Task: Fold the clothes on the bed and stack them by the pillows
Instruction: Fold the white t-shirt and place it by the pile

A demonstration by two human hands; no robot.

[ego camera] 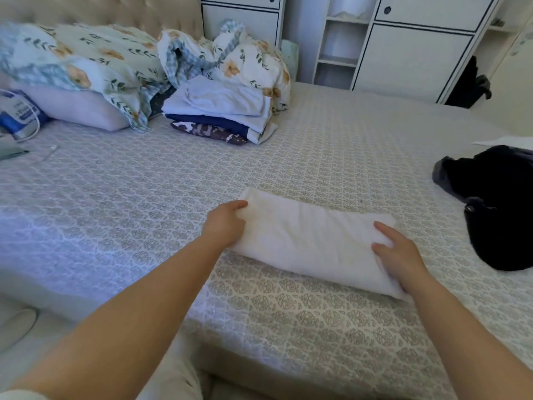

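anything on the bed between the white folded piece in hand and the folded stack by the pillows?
Nothing: in the head view only bare patterned sheet lies between the white folded garment and the folded stack.

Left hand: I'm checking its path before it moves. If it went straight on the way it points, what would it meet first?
The left hand already grips the folded white garment, so that comes first. Beyond it, probably bare bedsheet; depth is unclear.

left hand (226, 223) grips folded white cloth (311, 241) | right hand (399, 252) rests on it | folded stack (222, 111) — by pillows (86, 108)
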